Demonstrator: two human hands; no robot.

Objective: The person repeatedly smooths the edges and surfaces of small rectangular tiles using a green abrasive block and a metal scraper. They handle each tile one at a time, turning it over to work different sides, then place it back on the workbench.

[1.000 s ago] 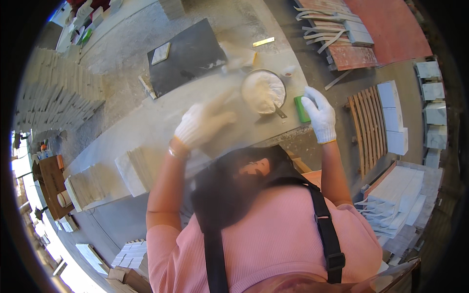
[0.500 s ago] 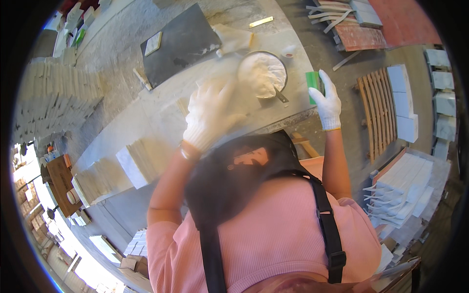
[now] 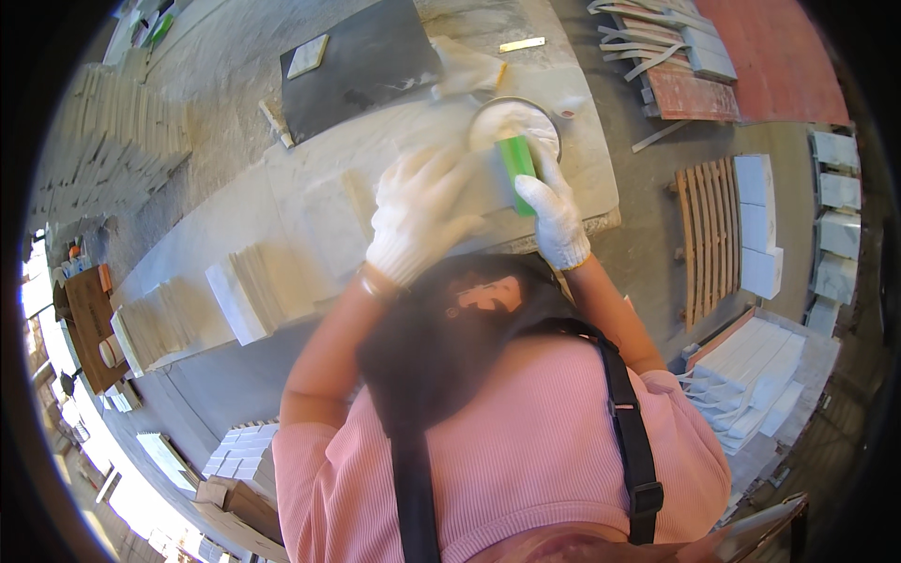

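Note:
My right hand (image 3: 554, 211), in a white glove, grips a green flat tool (image 3: 517, 166) whose far end sits over a round bowl of white paste (image 3: 519, 120). My left hand (image 3: 418, 216), also gloved, is spread with fingers apart above a pale stone slab (image 3: 319, 206) on the workbench, just left of the bowl; it is blurred and holds nothing I can see. My dark hair and pink top fill the lower middle of the view.
A dark grey slab (image 3: 361, 61) with a small pale tile (image 3: 308, 56) lies beyond the bowl. Stacked pale tiles (image 3: 202, 310) stand at the bench's left end. A wooden pallet (image 3: 709, 235) and white blocks (image 3: 760, 220) sit on the floor at right.
My right hand has swung the green tool left, from beside the bowl to over it. My left hand has stayed over the slab while my head tipped forward.

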